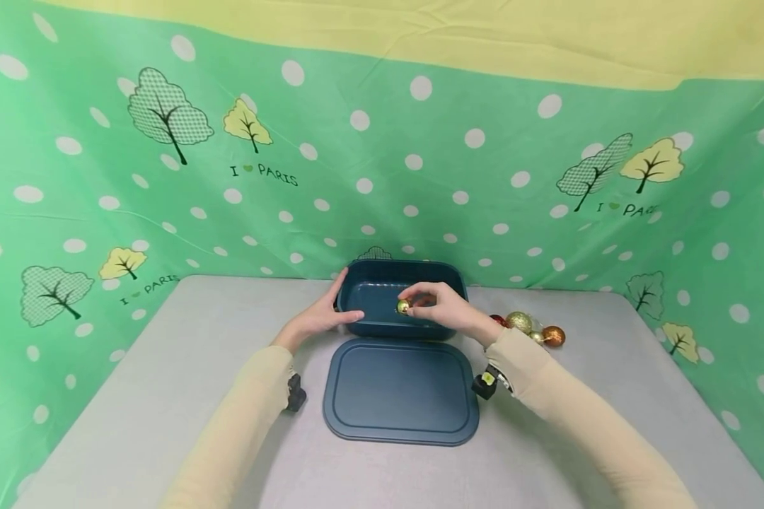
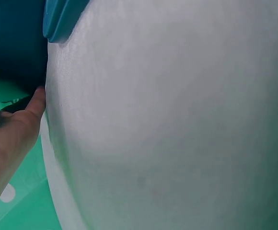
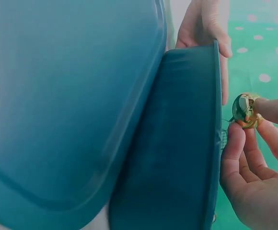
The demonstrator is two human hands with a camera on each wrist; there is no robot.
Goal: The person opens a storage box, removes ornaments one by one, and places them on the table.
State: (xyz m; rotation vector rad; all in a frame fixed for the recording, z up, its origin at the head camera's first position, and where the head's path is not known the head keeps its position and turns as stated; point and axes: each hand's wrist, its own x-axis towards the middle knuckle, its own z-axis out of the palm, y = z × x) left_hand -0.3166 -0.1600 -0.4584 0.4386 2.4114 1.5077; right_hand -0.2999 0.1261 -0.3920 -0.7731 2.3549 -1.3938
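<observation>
A deep blue rectangular box (image 1: 382,329) stands uncovered near the back of the table. Over its opening, my right hand (image 1: 444,308) pinches a small shiny gold Christmas bauble (image 1: 403,307) between thumb and fingertips. In the right wrist view the bauble (image 3: 245,110) appears just past the box rim (image 3: 216,129), its thin hanging loop showing. My left hand (image 1: 321,311) rests against the box's left end, thumb stretched over the front rim and fingers straight along the side. The left wrist view catches only part of this hand (image 2: 21,124) touching the box.
The matching blue lid (image 1: 401,392) lies flat directly in front of the box. Right of the box sits a small group of baubles, including a glittery gold one (image 1: 518,322), a copper one (image 1: 553,336) and a partly hidden red one (image 1: 498,319). A green patterned cloth (image 1: 414,212) hangs behind.
</observation>
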